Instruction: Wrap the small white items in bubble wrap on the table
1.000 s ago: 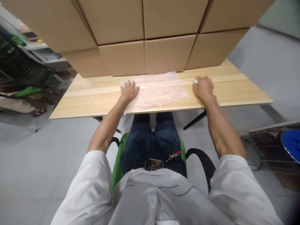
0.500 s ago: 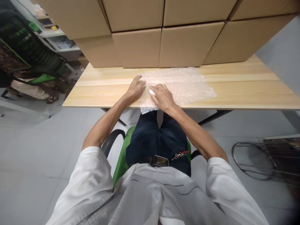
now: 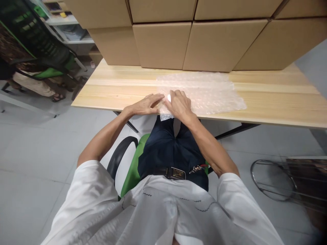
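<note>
A sheet of clear bubble wrap lies on the wooden table, its lower left corner hanging past the front edge. At its left end is my left hand, fingers stretched out and thumb apart, the fingertips close to a small white object. My right hand rests on the wrap with fingers curled, and the white object shows between its thumb and fingers. Most of that object is covered, so its kind cannot be made out.
Cardboard boxes are stacked along the back of the table. A green chair is under me. On the left a person sits in a black and green chair, near white shelves. A round metal frame stands at right.
My left hand has come down toward the table's front edge and turned flatter, pointing right. My right hand stays on the wrap with the white object. The view has shifted slightly.
</note>
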`<state>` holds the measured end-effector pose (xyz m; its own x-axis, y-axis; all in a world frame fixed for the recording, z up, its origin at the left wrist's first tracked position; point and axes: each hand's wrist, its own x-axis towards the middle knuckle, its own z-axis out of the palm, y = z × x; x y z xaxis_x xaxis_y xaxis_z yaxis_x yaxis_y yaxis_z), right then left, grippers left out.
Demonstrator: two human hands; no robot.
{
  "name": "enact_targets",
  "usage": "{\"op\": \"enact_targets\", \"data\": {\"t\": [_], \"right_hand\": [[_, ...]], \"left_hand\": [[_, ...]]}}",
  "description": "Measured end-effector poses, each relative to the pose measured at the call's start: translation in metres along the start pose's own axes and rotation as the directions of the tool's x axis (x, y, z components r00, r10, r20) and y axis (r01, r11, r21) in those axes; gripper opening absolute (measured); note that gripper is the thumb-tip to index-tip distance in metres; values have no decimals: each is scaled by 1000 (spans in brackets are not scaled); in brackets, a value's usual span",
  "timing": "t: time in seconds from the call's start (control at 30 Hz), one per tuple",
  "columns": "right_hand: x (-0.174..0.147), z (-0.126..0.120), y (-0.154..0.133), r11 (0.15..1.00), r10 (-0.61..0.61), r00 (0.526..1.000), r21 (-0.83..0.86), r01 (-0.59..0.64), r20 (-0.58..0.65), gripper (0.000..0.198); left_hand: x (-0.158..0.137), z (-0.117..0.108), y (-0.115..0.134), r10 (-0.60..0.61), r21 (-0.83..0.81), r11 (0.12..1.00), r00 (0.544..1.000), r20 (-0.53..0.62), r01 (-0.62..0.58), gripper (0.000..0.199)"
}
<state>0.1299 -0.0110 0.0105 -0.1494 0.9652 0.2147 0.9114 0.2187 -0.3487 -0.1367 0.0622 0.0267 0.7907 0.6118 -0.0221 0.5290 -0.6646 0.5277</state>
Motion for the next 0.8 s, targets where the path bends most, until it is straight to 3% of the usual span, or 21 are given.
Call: {"op": "enact_targets", "data": {"t": [0.2, 0.33, 0.53, 0.8], "right_hand": [[-7, -5, 28, 997, -65, 998, 35, 65, -1, 79], [-6, 3, 39, 993, -68, 997, 91, 70, -30, 77], [-4, 1, 44, 989, -84, 996, 125, 82, 10, 72], [1, -11, 49, 969, -35, 999, 245, 37, -12, 48]], "left_hand": [[-9, 3, 9, 9, 73, 997, 994, 107, -17, 118], [-7, 17, 7, 79, 97, 992, 997, 14, -80, 98], [14, 25, 6, 223, 10, 975, 967, -121, -223, 55], [30, 21, 29, 235, 177, 964, 949, -209, -200, 42]]}}
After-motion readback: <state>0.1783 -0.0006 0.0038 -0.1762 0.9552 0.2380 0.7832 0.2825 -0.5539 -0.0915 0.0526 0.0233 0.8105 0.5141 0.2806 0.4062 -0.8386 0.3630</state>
